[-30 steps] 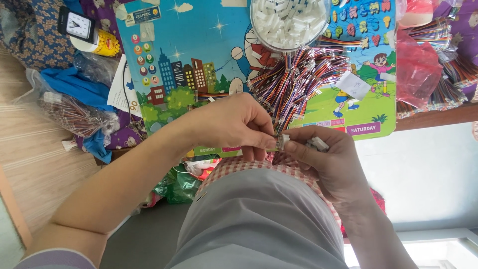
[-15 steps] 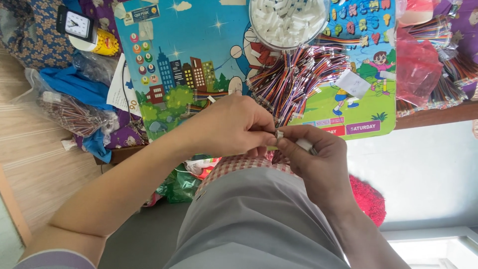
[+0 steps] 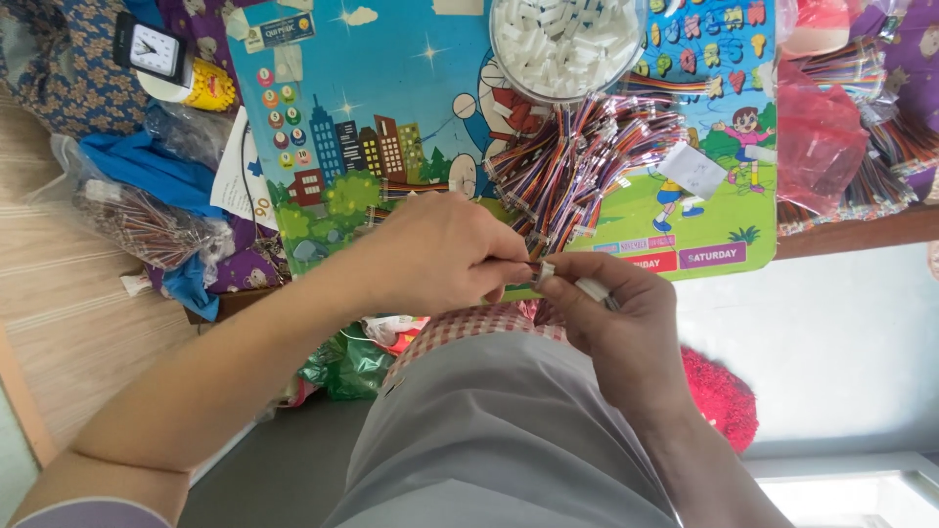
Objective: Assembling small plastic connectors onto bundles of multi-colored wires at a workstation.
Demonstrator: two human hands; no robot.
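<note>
As the hands have closed up since a second ago | left hand (image 3: 440,256) pinches wires (image 3: 523,266) | right hand (image 3: 616,318) grips white connector (image 3: 590,288) | at board's (image 3: 411,88) near edge

Left hand (image 3: 445,256) and right hand (image 3: 616,318) meet fingertip to fingertip, pinching a small white connector (image 3: 545,272) above a colourful cartoon surface (image 3: 391,117). Wire bundle (image 3: 587,161) at 12 o'clock; bowl (image 3: 567,44) of white connectors beyond.

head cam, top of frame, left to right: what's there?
Clock → yellow tape roll → cartoon mat → bowl of white connectors → red bag → wire bundles. Below, left hand and right hand meet.
</note>
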